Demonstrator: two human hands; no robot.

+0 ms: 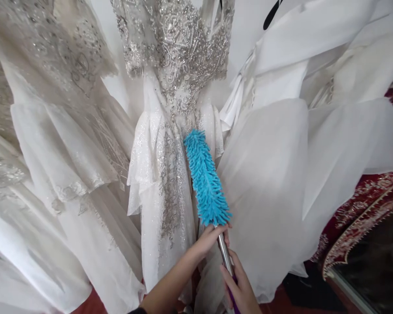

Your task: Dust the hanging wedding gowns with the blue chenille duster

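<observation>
A duster (pixel 208 179) with a fluffy blue head, a metal rod and a purple handle slants up from the bottom of the head view. My right hand (pixel 239 285) is wrapped round its lower part, where the rod meets the purple grip. Just below the blue head, my left hand (pixel 213 237) closes on the upper end of the rod. The duster's tip lies over the waist of a white beaded dress (pixel 186 56); whether it presses on the cloth I cannot tell.
White gowns with silver beading (pixel 68 144) hang at the left. Plain white gowns (pixel 271 174) hang at the right. A dark red embroidered cloth (pixel 363 205) is at the far right, above a dark glassy surface (pixel 376 261). Reddish floor (pixel 90 303) shows between the hems.
</observation>
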